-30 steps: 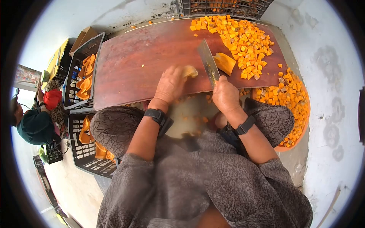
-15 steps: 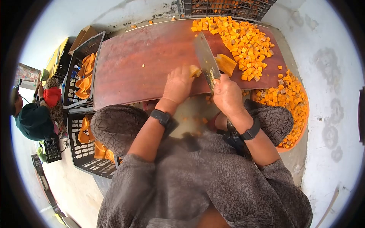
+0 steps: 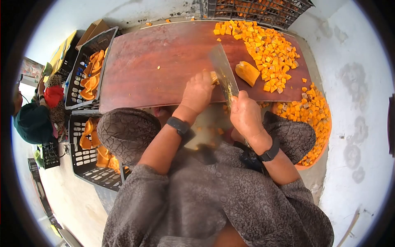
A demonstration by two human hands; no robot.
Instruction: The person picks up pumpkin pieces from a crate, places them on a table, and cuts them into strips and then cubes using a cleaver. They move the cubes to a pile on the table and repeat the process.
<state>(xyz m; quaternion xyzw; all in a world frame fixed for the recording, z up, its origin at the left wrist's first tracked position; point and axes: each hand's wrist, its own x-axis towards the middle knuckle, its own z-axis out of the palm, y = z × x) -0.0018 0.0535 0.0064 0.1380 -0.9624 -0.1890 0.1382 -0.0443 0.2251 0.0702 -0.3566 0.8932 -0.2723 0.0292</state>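
My right hand (image 3: 245,112) is wrapped round the handle of a broad cleaver (image 3: 224,73), whose blade stands over the reddish board (image 3: 144,66). Left of the blade, my left hand (image 3: 197,91) grips a small orange pumpkin piece (image 3: 214,78), mostly hidden by the fingers and the blade. A larger pumpkin chunk (image 3: 247,73) lies on the board right of the cleaver. Beyond it, a heap of orange cubes (image 3: 267,53) covers the board's right end.
An orange tub (image 3: 328,138) full of cubes stands at the lower right. Black crates (image 3: 74,88) with pumpkin slices are at the left, another crate (image 3: 257,14) behind the board. At far left a person (image 3: 33,123) in dark green bends. A wall (image 3: 354,94) bounds the right.
The view has shifted slightly. The pumpkin chunk right of the cleaver now lies apart from the blade and is turned differently. Both hands keep their grips.
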